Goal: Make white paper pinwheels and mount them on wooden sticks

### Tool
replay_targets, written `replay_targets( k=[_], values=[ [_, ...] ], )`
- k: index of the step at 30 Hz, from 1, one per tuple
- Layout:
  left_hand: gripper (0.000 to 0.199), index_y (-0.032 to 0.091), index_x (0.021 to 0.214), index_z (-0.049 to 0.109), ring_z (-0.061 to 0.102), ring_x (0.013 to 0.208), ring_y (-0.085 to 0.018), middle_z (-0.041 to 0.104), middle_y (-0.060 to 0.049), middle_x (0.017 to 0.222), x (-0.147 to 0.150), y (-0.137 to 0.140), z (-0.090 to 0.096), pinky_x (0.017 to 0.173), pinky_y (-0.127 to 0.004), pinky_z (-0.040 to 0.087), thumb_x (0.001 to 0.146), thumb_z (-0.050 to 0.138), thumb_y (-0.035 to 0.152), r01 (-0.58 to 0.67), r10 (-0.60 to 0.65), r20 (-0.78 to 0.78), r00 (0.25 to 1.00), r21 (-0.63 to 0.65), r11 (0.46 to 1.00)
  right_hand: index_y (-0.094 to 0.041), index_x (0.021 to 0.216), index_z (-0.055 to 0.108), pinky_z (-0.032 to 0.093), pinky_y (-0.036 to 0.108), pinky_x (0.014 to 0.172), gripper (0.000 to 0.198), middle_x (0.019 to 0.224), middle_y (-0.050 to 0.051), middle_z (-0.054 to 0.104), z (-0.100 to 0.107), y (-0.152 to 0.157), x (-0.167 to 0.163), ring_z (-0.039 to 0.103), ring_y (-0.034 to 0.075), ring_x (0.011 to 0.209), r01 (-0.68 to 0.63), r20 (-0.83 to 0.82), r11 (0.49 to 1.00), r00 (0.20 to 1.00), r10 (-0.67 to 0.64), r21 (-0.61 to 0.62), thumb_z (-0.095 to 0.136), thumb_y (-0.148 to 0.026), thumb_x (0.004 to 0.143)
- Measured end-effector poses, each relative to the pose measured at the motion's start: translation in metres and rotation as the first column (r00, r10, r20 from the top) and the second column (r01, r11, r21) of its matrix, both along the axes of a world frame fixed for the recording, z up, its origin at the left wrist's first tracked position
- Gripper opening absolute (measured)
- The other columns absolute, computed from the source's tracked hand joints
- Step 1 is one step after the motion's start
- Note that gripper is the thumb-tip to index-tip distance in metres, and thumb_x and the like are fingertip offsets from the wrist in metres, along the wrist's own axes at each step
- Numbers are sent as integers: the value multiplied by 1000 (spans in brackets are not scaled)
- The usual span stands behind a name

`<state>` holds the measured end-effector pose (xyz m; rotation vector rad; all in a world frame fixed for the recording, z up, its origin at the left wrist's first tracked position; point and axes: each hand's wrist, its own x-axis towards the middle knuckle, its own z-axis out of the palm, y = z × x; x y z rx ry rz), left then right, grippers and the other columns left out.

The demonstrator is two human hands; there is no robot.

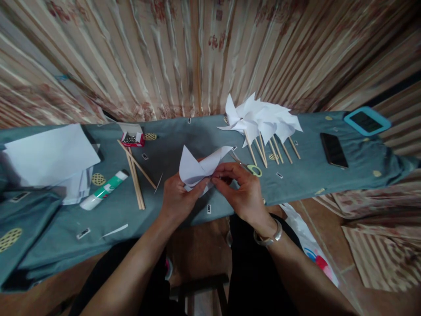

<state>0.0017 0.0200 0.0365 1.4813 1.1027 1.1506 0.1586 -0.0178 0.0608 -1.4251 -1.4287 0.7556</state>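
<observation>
Above the near edge of the table, a white paper pinwheel (190,166) with curled blades is held between my two hands. My left hand (179,195) grips it from the left, thumb across the folded paper. My right hand (241,188) is pinched at the pinwheel's right side, thumb and fingertips together at the paper. Whether a small pin sits in that pinch is too small to tell. Just beyond my right hand lie scissors (254,170) with green handles, partly covered. Finished pinwheels (250,116) on wooden sticks lie overlapped behind.
To the left are white paper sheets (52,153), a glue stick (104,190), several wooden sticks (135,182) and a small red box of metal pins (133,138). A phone (333,150) and a blue-framed device (367,120) lie right. Curtains (197,57) hang behind the cloth-covered table.
</observation>
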Motion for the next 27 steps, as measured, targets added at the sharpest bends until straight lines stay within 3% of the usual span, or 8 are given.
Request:
replay_targets(
  k=[11, 14, 17, 19, 22, 24, 27],
  values=[
    [18, 19, 84, 77, 73, 88, -25, 79, -6, 88, 2, 1, 2, 86, -40, 57, 70, 77, 31, -24, 37, 99, 994, -129, 991, -22, 102, 66, 56, 30, 74, 18, 90, 1, 73, -1, -3, -4, 68, 14, 78, 20, 131, 993, 991, -35, 114, 67, -20, 84],
    [19, 19, 80, 77, 73, 79, -23, 79, -5, 84, 3, 3, 4, 78, -36, 58, 67, 80, 31, -43, 92, 190, 978, -252, 967, -23, 105, 66, 55, 32, 77, 20, 93, 2, 73, 2, -3, 3, 66, 15, 80, 66, 166, 985, 982, -92, 160, 67, -21, 86],
    [25, 17, 79, 77, 71, 69, -20, 78, -4, 78, 3, 4, 6, 68, -32, 56, 60, 86, 31, -39, 164, 299, 940, -383, 923, -23, 108, 68, 53, 37, 86, 24, 104, 5, 72, 3, 3, 16, 65, 18, 91, 197, 165, 963, 960, -228, 185, 69, -28, 85],
    [29, 16, 77, 77, 70, 67, -18, 78, -3, 77, 3, 5, 8, 67, -29, 55, 56, 89, 32, -20, 194, 359, 913, -434, 901, -23, 108, 69, 52, 39, 90, 30, 112, 6, 72, 0, 9, 24, 65, 21, 101, 228, 53, 967, 970, -235, 116, 73, -35, 81],
    [33, 15, 77, 77, 70, 68, -18, 78, -4, 77, 4, 3, 9, 67, -29, 54, 53, 91, 33, 29, 187, 393, 900, -482, 876, -22, 98, 74, 54, 34, 76, 30, 97, 4, 76, -7, 16, 28, 68, 20, 87, 35, -234, 988, 970, -69, -147, 71, -46, 80],
    [34, 15, 79, 77, 70, 70, -18, 78, -5, 78, 6, 2, 8, 69, -29, 54, 54, 91, 32, 64, 169, 406, 898, -501, 863, -20, 88, 75, 51, 29, 63, 30, 81, 2, 76, -10, 17, 25, 66, 17, 70, -136, -414, 949, 910, 7, -284, 73, -48, 78],
    [33, 15, 79, 77, 70, 69, -17, 78, -4, 79, 9, -1, 7, 70, -28, 55, 54, 91, 30, 94, 164, 440, 883, -507, 857, -19, 83, 76, 48, 27, 62, 30, 74, -1, 75, -11, 17, 18, 63, 14, 63, -252, -597, 890, 802, -27, -379, 84, -43, 66]
  ],
)
